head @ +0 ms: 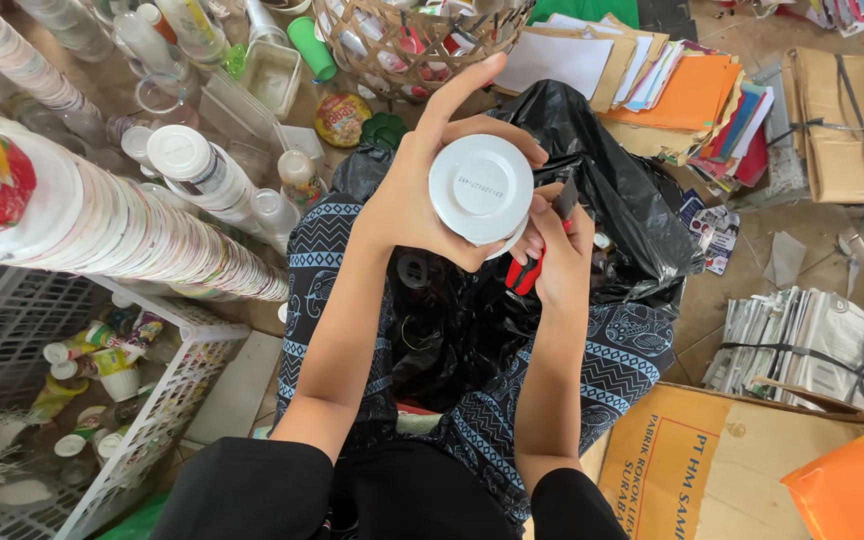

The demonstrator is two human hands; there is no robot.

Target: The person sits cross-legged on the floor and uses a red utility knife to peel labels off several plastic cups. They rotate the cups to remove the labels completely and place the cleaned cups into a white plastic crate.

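Black plastic bag (612,200): spread across the person's lap over patterned trousers (632,350), open under both hands; the largest item in the working area.

Stack of white cups (122,230): long nested column lying on its side to the left, well apart from the hands.

White wire basket (182,370): lower left, holding small bottles and scraps.

Bundled papers (812,345) and flattened cardboard (842,120): right side, tied with straps, out of reach of the work.

White bottle (480,188): held above the bag at centre frame, flat round base turned up toward the camera. Its long axis runs away from the viewer, down toward the bag, so only the base and a sliver of the side show.

Left hand (422,195): closed around the bottle from its left side, fingers curled over the top edge, index finger raised clear. It carries the bottle alone.

Right hand (560,250): just beside the bottle's right lower edge, touching or nearly so, wrapped closed around a red-handled cutter (532,265).

Cutter blade (564,198): dark, pointing up beside the bottle's right side; whether it touches cannot be told.
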